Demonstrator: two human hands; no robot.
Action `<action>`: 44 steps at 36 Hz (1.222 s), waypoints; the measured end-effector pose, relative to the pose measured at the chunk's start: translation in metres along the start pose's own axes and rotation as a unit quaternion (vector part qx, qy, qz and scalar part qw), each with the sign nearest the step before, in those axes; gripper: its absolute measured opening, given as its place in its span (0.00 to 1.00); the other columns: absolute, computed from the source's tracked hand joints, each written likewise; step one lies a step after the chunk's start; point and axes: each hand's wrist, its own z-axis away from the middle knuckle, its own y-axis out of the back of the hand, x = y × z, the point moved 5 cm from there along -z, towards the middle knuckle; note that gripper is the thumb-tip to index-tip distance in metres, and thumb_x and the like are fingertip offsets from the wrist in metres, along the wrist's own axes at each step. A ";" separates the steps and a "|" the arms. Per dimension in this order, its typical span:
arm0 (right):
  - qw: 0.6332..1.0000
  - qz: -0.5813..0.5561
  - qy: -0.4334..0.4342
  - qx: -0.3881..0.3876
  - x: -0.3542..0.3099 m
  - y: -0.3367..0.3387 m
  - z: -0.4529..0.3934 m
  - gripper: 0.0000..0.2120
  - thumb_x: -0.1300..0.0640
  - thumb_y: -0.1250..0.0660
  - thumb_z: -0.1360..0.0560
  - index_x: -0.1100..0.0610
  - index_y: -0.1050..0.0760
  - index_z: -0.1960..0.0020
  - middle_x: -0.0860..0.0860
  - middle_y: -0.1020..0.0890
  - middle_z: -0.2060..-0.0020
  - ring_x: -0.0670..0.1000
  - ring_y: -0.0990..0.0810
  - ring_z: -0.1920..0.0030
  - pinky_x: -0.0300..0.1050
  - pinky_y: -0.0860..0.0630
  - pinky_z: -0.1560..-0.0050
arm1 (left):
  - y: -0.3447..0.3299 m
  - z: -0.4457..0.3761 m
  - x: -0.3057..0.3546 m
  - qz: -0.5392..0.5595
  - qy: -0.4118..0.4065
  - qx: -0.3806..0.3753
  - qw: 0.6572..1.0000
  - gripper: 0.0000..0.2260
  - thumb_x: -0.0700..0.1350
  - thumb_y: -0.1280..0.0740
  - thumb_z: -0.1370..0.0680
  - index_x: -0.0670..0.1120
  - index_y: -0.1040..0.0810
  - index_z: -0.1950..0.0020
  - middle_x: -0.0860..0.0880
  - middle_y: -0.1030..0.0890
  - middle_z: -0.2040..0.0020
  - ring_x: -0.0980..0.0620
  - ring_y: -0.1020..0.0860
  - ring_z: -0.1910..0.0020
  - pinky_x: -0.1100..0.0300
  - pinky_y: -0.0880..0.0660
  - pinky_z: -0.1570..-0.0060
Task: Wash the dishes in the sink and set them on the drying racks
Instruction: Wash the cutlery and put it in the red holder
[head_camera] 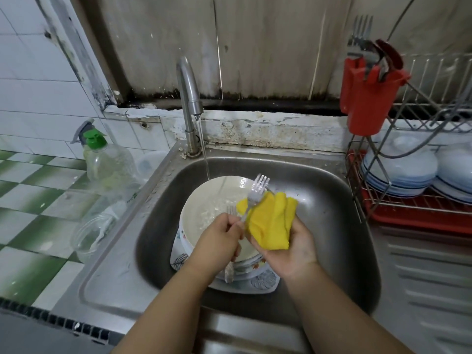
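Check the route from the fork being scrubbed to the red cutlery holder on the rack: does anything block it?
Nothing visible does. The left hand holds the fork over the sink; the space up and rightward to the red cutlery holder is open, though it already holds cutlery.

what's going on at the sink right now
A person is washing a fork over the sink. The left hand grips its handle; the right hand holds a yellow cloth around it. The tap runs onto dirty plates below. Clean plates already sit on the rack.
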 end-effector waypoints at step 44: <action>0.988 0.137 -0.043 0.062 -0.003 -0.052 -0.006 0.15 0.53 0.37 0.21 0.54 0.20 0.64 0.57 0.18 0.60 0.57 0.20 0.58 0.48 0.23 0.61 | 0.005 0.005 0.029 0.116 0.123 -0.129 0.977 0.28 0.68 0.46 0.26 0.48 0.22 0.45 0.48 0.20 0.51 0.52 0.21 0.51 0.62 0.24 0.60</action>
